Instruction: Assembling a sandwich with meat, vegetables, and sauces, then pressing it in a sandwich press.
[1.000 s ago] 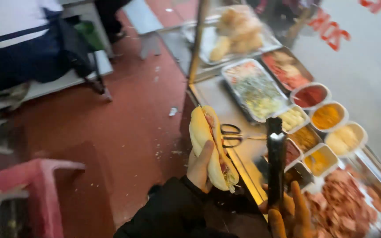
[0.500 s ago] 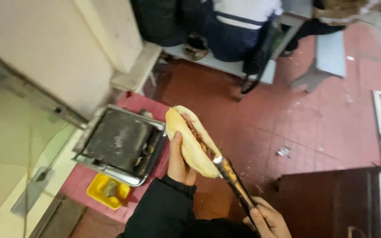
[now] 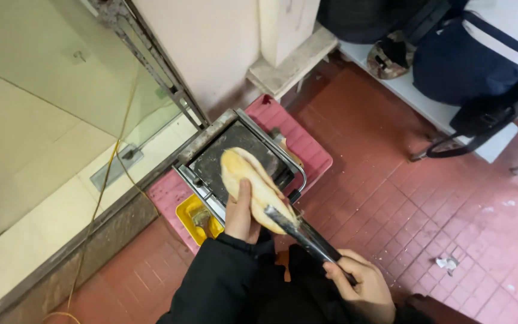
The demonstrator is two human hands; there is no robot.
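Landmark: the sandwich press [image 3: 235,157] — a flat dark griddle with a metal frame, sitting open on a pink plastic crate [image 3: 307,147] on the red tile floor [image 3: 403,204]. Every place below is told from it.
Bread: a long pale bread roll [image 3: 252,187] hangs directly over the press, above its near half. Its long axis runs from the press's far-left corner down toward the person, near-right.
Left hand: the left hand [image 3: 241,216] is closed on the roll from below and at the side, thumb lying up along the crust; it sits at the near edge of the press and is the hand closer to the plate.
Right hand: the right hand [image 3: 361,285] is well back from the press, toward the person, fist wrapped round the handles of dark metal tongs [image 3: 304,234].
Tongs: their tips are squeezed together at the near end of the roll, seemingly pinching into the filling — what exactly they grip cannot be told.
Key relation: the roll lies just above the dark plate, in line with the plate's long side.
In the way: the wire handle [image 3: 298,174] arches along the right edge of the press, just beside the roll.
Around: a yellow tray [image 3: 196,216] sits at the near-left corner of the press; a glass panel [image 3: 49,108] and a yellow cable [image 3: 112,162] lie to its left; a seated person's dark clothing [image 3: 469,66] is well beyond it, far right.
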